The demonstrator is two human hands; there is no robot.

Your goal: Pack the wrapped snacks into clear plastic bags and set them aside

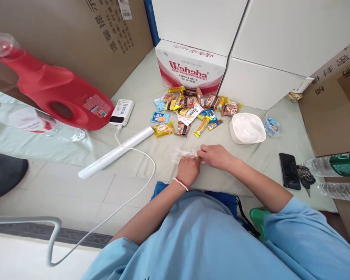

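Note:
My left hand (189, 170), with a beaded bracelet at the wrist, and my right hand (217, 156) meet low over the front of the table. Both have closed fingers pinching a crumpled piece of clear plastic film (179, 154), which spreads out beyond the left fingers. Whether the film is a bag or a loose sheet, I cannot tell. Behind the hands lies a pile of wrapped snacks (189, 112), with a yellow snack packet (164, 129) at its left edge. A white plastic tub (247, 129) with clear film inside stands to the right of the pile.
At left are a roll of white film (116, 152), a white power bank (121, 112) with a trailing cable, and a large red bottle (64, 93). A Wahaba water carton (191, 66) stands behind. A phone (289, 171), keys (306, 175) and water bottles (338, 165) lie at right.

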